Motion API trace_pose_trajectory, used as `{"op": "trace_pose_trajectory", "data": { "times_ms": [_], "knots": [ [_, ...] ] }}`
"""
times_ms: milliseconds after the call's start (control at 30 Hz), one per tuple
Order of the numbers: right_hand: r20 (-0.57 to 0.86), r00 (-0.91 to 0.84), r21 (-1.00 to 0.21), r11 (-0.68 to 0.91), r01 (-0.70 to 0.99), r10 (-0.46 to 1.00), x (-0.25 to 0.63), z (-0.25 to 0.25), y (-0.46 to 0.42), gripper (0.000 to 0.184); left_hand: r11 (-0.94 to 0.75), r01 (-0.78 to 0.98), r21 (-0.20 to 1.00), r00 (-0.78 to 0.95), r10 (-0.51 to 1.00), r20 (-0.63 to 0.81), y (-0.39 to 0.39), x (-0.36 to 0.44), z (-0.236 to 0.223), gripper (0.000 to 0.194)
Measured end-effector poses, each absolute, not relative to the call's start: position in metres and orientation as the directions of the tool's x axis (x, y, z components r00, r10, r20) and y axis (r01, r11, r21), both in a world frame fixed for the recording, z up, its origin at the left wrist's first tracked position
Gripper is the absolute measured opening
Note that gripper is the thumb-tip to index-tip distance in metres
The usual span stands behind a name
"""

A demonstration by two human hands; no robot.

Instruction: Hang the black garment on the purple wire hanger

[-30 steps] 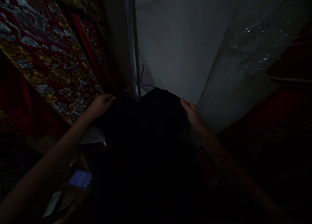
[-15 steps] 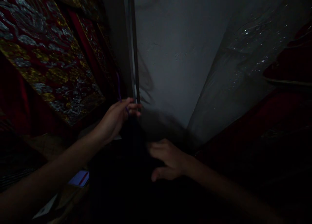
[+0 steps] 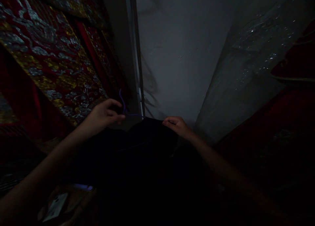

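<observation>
The scene is very dark. A black garment (image 3: 147, 154) hangs on a thin purple hanger (image 3: 123, 103) low in the middle of the view. My left hand (image 3: 103, 116) is closed in a pinch around the hanger's hook, just left of a metal pole (image 3: 134, 55). My right hand (image 3: 178, 126) grips the garment's upper edge on the right, fingers curled over the fabric. Most of the garment melts into shadow below.
Red garments with gold and silver embroidery (image 3: 49, 62) hang close on the left. A grey wall (image 3: 177, 55) stands ahead, a sheer sequinned fabric (image 3: 248, 55) to its right, and dark red cloth (image 3: 283, 121) further right. A white paper tag (image 3: 55, 209) lies at the lower left.
My right hand rose from low on the dark cloth to the garment's top edge. My left hand shifted left and down with the purple hook. The garment now hangs spread between both hands.
</observation>
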State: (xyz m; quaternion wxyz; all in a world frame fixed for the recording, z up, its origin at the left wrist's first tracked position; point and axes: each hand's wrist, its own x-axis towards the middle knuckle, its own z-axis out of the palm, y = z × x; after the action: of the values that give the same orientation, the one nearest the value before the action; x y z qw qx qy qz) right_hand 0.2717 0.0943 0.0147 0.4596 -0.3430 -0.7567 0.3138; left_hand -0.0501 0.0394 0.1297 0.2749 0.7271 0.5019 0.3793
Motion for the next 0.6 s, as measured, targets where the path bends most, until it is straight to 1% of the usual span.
{"op": "trace_pose_trajectory", "data": {
  "times_ms": [67,100,167,233,300,333,367,433,500,600],
  "knots": [
    [0.498,-0.281,-0.825,0.548,0.139,0.821,0.271,0.035,0.105,0.04,-0.438,0.543,0.717,0.088,0.878,0.47,0.058,-0.057,0.134,0.055],
    [0.508,-0.226,-0.84,0.536,0.08,0.831,0.267,0.047,0.112,0.04,-0.483,0.573,0.662,0.036,0.822,0.568,0.066,-0.058,0.136,0.052],
    [0.505,-0.101,-0.863,0.503,-0.047,0.857,0.257,0.072,0.13,0.041,-0.538,0.679,0.5,-0.033,0.658,0.752,0.076,-0.056,0.141,0.042],
    [0.475,-0.011,-0.873,0.47,-0.135,0.88,0.249,0.093,0.149,0.044,-0.522,0.786,0.331,-0.049,0.481,0.875,0.08,-0.049,0.145,0.03],
    [0.453,0.036,-0.876,0.453,-0.169,0.891,0.246,0.104,0.164,0.047,-0.486,0.845,0.222,-0.029,0.374,0.927,0.078,-0.041,0.141,0.023],
    [0.452,0.056,-0.873,0.454,-0.176,0.89,0.248,0.106,0.168,0.048,-0.488,0.852,0.19,0.005,0.371,0.929,0.076,-0.038,0.136,0.021],
    [0.455,0.079,-0.868,0.462,-0.181,0.887,0.252,0.104,0.17,0.049,-0.506,0.847,0.162,0.064,0.4,0.914,0.073,-0.034,0.128,0.02],
    [0.454,0.131,-0.862,0.471,-0.188,0.882,0.263,0.092,0.166,0.05,-0.544,0.832,0.112,0.235,0.527,0.817,0.068,-0.028,0.103,0.023],
    [0.428,0.164,-0.87,0.454,-0.191,0.889,0.273,0.074,0.156,0.051,-0.535,0.84,0.086,0.37,0.682,0.631,0.067,-0.024,0.072,0.03],
    [0.402,0.164,-0.882,0.429,-0.194,0.901,0.281,0.053,0.145,0.051,-0.438,0.892,0.115,0.384,0.866,0.32,0.071,-0.023,0.022,0.045]
  ]
}}
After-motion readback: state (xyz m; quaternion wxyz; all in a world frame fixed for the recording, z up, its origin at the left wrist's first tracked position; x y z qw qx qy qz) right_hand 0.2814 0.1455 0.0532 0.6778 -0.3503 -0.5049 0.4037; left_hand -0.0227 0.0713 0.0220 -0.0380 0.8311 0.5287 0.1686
